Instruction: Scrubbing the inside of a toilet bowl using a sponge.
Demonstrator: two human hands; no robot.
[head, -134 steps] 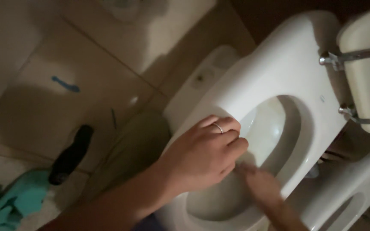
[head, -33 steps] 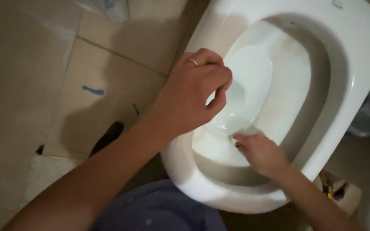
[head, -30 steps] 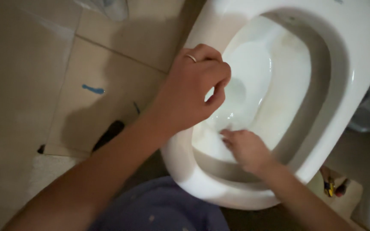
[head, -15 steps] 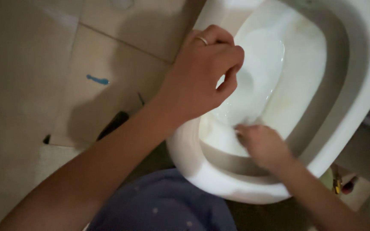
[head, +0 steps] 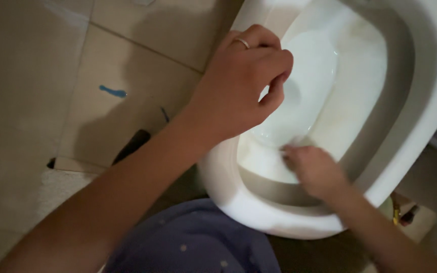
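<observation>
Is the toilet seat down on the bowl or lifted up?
Down. The white seat lies flat around the bowl; the left hand rests curled on its edge while the right hand reaches inside.

no packages, labels, signs, screens visible

Home bathroom: white toilet (head: 421,76), tiled floor (head: 51,60).

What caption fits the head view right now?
Left hand braced on the white toilet rim while the right hand reaches inside the bowl, above a beige tiled floor.
</observation>
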